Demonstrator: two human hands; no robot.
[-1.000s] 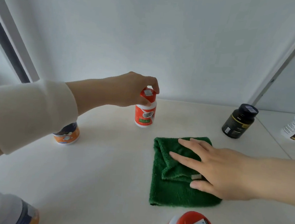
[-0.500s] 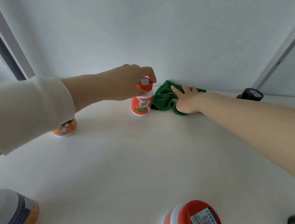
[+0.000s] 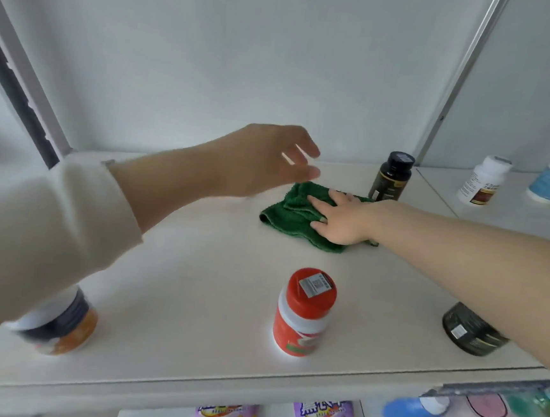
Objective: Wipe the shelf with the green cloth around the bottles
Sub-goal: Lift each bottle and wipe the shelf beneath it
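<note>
Right hand [image 3: 342,221] on green cloth [image 3: 286,212], rear shelf [image 3: 194,284]

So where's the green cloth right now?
In the head view the green cloth lies near the back of the shelf, right of centre, under the right hand, with the black bottle just behind it.

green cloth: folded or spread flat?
Folded and bunched: the green cloth shows overlapping layers and ridges under the right hand.
</note>
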